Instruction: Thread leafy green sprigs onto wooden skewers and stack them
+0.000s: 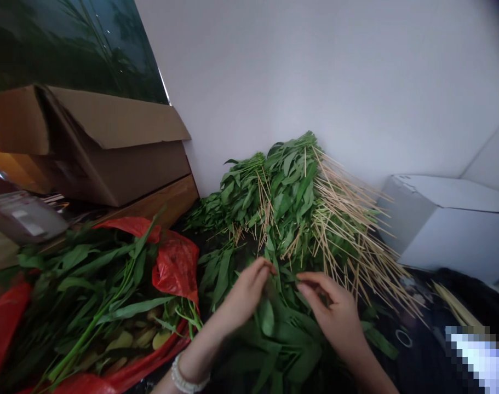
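My left hand (249, 287), with a pale beaded bracelet at the wrist, is closed at the fingertips on green leaves. To its right my right hand (327, 301) pinches the tip of a leaf between thumb and finger. Below and between both hands lies a loose cluster of leafy stems (290, 339). Just beyond them, large bundles of green leaves (290, 186) lean against the wall, with many thin wooden sticks (343, 208) fanned out to the right.
An open red plastic bag (177, 262) full of leafy stems stands at the left. Behind it is an open cardboard box (130, 164). A white box (450, 219) sits at the right against the wall. A small white ring (404, 338) lies on the dark surface.
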Tool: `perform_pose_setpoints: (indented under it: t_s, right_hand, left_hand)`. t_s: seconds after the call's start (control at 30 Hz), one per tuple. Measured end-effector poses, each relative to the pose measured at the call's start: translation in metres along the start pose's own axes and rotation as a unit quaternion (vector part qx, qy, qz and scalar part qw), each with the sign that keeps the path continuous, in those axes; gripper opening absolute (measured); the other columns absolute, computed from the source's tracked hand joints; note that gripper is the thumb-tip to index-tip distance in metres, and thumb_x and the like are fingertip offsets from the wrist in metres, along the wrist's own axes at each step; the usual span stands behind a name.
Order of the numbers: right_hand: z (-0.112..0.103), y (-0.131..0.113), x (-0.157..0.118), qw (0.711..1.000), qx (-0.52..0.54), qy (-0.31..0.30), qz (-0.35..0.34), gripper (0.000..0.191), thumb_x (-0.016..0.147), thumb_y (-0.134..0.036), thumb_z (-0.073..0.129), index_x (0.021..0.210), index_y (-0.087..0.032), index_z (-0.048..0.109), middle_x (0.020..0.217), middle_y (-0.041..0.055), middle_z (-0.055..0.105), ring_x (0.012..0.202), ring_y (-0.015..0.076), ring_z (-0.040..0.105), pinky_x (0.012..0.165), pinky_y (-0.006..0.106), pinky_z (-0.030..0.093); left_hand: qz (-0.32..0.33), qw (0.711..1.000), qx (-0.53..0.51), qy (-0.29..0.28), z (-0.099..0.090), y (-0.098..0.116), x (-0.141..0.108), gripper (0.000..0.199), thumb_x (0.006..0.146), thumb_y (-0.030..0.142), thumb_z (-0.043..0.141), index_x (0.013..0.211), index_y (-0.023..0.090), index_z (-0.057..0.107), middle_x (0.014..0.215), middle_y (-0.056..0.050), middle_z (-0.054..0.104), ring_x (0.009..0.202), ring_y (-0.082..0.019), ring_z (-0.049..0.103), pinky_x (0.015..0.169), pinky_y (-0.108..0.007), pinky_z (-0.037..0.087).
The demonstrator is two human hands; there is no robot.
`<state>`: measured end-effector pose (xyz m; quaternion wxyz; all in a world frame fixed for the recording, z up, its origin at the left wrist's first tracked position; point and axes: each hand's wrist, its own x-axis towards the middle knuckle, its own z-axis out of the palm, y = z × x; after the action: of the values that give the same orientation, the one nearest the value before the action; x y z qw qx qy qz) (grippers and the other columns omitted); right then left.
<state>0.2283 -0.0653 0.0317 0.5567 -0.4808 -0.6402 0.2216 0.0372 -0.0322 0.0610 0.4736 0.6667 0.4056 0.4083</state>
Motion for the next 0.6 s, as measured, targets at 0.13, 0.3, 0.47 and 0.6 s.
perform_pose_setpoints:
  t_s: [0.13, 0.3, 0.47, 0.6]
  right_hand:
    - [-0.016, -0.001, 0.006, 0.998, 0.024, 0.043, 0.037, 0.020, 0.086, -0.037, 0.060, 0.092, -0.021, 0.071, 0.075, 0.0039, 0.072, 0.064, 0.0168, 0.066, 0.060, 0.027, 0.054]
    - [-0.015, -0.004, 0.006, 0.997, 0.055, 0.025, 0.047, 0.023, 0.086, -0.039, 0.060, 0.088, -0.020, 0.072, 0.065, 0.0027, 0.068, 0.055, 0.0149, 0.062, 0.053, 0.026, 0.053]
    - [-0.017, -0.002, 0.007, 0.994, 0.077, 0.033, 0.069, 0.024, 0.085, -0.040, 0.061, 0.089, -0.019, 0.071, 0.062, 0.0017, 0.066, 0.052, 0.0139, 0.059, 0.051, 0.025, 0.051]
    - [-0.019, 0.000, 0.008, 0.992, 0.094, 0.033, 0.081, 0.024, 0.086, -0.040, 0.061, 0.091, -0.019, 0.071, 0.063, 0.0015, 0.066, 0.053, 0.0133, 0.058, 0.051, 0.024, 0.051]
  left_hand:
    - [-0.035, 0.975, -0.212, 0.057, -0.036, 0.012, 0.008, 0.033, 0.086, 0.051, 0.057, 0.089, 0.018, 0.051, 0.063, 0.007, 0.036, 0.051, -0.007, 0.036, 0.049, -0.019, 0.034]
    - [-0.023, 0.997, -0.067, 0.020, -0.032, 0.019, -0.007, 0.021, 0.075, 0.029, 0.072, 0.088, 0.019, 0.060, 0.067, 0.005, 0.048, 0.054, -0.007, 0.043, 0.052, -0.018, 0.034]
    - [-0.011, 0.966, 0.204, -0.161, 0.013, -0.007, -0.039, 0.007, 0.076, 0.020, 0.068, 0.082, 0.020, 0.070, 0.077, 0.002, 0.069, 0.075, -0.015, 0.062, 0.072, -0.024, 0.044]
    - [-0.009, 0.895, 0.410, -0.178, 0.037, -0.026, -0.057, 0.017, 0.067, 0.024, 0.076, 0.084, 0.021, 0.070, 0.079, -0.002, 0.072, 0.071, -0.022, 0.066, 0.063, -0.026, 0.045]
